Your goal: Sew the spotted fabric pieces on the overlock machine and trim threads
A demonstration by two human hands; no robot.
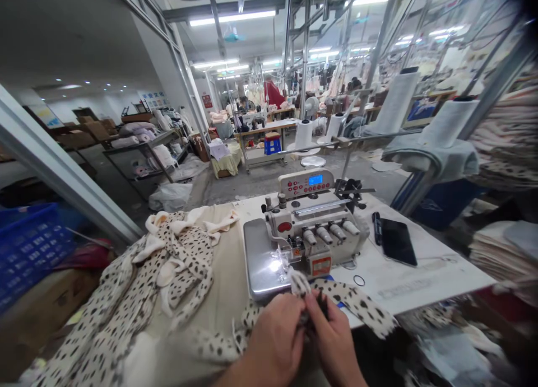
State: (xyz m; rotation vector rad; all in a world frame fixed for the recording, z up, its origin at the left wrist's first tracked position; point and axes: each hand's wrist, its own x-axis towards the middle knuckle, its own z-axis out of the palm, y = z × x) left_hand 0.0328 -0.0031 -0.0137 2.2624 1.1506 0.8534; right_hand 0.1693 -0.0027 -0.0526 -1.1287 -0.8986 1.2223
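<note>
Both of my hands are close together in front of the overlock sewing machine [319,224], gripping cream fabric with black spots. My left hand [275,331] is closed with its fingers curled on the spotted fabric [357,303], knuckles up. Beside it, my right hand [330,328] pinches the same fabric between thumb and fingers. A bunched end sticks up between the hands near the machine's metal plate [263,258], and a strip trails right over the table edge. To the left lies a heap of spotted garment pieces [180,264].
On the white table [437,280], right of the machine, are a black phone [398,241], a small dark object [377,228] and a black ring [358,280]. White thread cones [393,104] stand behind. A blue basket [33,250] is at far left, stacked fabric [498,252] at right.
</note>
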